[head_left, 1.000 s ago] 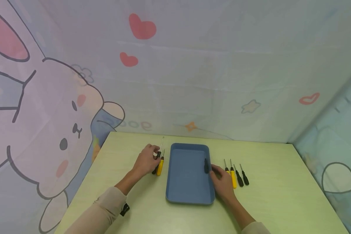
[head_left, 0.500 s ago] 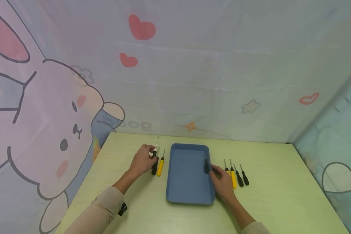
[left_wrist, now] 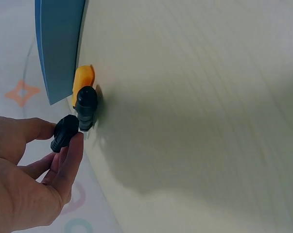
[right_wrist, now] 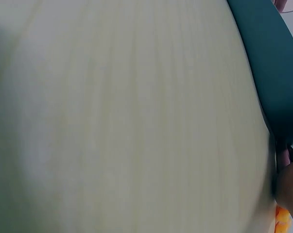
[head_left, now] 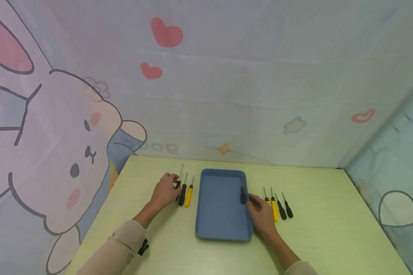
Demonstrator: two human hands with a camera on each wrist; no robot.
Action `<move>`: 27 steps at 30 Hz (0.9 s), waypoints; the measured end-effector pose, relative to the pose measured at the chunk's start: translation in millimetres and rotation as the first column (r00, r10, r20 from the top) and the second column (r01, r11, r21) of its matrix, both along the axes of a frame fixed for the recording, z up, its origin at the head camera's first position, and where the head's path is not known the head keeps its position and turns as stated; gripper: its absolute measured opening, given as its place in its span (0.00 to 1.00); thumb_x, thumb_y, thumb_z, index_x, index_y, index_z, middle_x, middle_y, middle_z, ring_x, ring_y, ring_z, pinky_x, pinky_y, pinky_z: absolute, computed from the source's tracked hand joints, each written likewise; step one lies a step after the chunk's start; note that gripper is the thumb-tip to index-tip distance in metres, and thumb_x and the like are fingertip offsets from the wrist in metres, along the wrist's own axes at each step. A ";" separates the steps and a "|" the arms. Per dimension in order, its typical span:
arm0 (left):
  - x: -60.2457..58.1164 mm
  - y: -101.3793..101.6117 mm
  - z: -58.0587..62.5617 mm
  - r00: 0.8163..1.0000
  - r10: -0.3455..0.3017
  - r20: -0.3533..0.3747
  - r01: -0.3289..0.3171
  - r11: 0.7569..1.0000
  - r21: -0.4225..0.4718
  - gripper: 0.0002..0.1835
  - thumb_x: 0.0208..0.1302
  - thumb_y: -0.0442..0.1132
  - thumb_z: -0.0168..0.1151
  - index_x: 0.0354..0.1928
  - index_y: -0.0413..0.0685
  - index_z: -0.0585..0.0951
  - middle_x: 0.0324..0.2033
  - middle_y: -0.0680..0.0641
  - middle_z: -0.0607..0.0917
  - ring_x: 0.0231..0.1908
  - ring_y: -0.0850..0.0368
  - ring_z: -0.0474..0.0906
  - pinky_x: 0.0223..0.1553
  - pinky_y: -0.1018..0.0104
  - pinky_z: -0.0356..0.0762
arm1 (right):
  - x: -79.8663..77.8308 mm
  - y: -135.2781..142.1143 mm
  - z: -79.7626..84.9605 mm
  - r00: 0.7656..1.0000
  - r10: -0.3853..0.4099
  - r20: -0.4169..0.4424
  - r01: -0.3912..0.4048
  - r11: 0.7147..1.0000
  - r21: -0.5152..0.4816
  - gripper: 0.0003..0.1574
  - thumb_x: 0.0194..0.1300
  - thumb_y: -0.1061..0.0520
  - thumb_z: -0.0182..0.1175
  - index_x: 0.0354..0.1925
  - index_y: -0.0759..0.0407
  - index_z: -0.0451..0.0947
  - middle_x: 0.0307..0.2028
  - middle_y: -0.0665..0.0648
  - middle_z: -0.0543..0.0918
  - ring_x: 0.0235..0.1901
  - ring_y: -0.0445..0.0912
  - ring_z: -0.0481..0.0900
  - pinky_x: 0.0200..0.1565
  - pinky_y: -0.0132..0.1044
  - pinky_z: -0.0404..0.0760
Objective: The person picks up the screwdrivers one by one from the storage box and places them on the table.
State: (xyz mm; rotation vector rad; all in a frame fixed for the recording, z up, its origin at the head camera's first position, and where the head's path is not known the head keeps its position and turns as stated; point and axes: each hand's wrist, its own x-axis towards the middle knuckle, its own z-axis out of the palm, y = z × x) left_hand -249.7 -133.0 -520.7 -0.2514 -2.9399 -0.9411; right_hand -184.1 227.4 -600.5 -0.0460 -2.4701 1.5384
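Observation:
My left hand (head_left: 165, 190) pinches a black-handled screwdriver (head_left: 178, 185) between thumb and fingers, its shaft pointing to the table's far edge. In the left wrist view the end of that black handle (left_wrist: 65, 132) shows at the fingertips. Just right of it lie another black screwdriver (head_left: 182, 194) and a yellow-handled screwdriver (head_left: 189, 195), side by side. A blue tray (head_left: 223, 232) stands at the middle; my right hand (head_left: 262, 217) grips its right rim. Inside, against that wall, is a black handle (head_left: 242, 195); no shaft is visible on it.
Several screwdrivers, yellow-handled (head_left: 274, 212) and black-handled (head_left: 289, 211), lie in a row right of the tray. A printed cloth backdrop (head_left: 261, 95) rises behind the pale table (head_left: 316, 229). In the right wrist view the tray's outer wall (right_wrist: 275, 73) runs down the right side.
My left hand has moved left with its screwdriver and lowered it beside the other two, opening a gap between them. The right hand and the tray have stayed put.

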 end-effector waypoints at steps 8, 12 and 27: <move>-1.2 -4.2 -8.9 1.000 0.010 -0.007 -0.010 0.999 -0.036 0.22 0.67 0.34 0.69 0.60 0.32 0.82 0.48 0.38 0.82 0.37 0.49 0.82 0.40 0.52 0.85 | 0.5 0.0 -1.9 1.000 0.007 -0.003 -0.007 1.000 0.000 0.22 0.75 0.59 0.63 0.64 0.64 0.82 0.60 0.64 0.86 0.64 0.60 0.81 0.69 0.58 0.75; -0.2 -6.9 -10.0 1.000 0.015 0.012 -0.015 0.999 -0.041 0.22 0.67 0.34 0.67 0.60 0.31 0.82 0.48 0.37 0.82 0.37 0.48 0.81 0.40 0.52 0.85 | 0.4 0.0 -0.8 1.000 0.003 -0.008 -0.003 1.000 0.004 0.22 0.75 0.59 0.64 0.64 0.64 0.83 0.59 0.64 0.86 0.64 0.59 0.81 0.69 0.57 0.75; -2.6 -11.9 -20.2 0.998 0.019 0.060 -0.015 0.998 -0.063 0.22 0.67 0.34 0.66 0.60 0.30 0.82 0.46 0.39 0.82 0.38 0.49 0.79 0.41 0.52 0.84 | 1.2 -0.6 0.7 1.000 0.002 0.002 -0.002 1.000 -0.001 0.22 0.75 0.59 0.63 0.64 0.64 0.82 0.60 0.64 0.86 0.64 0.60 0.80 0.69 0.57 0.75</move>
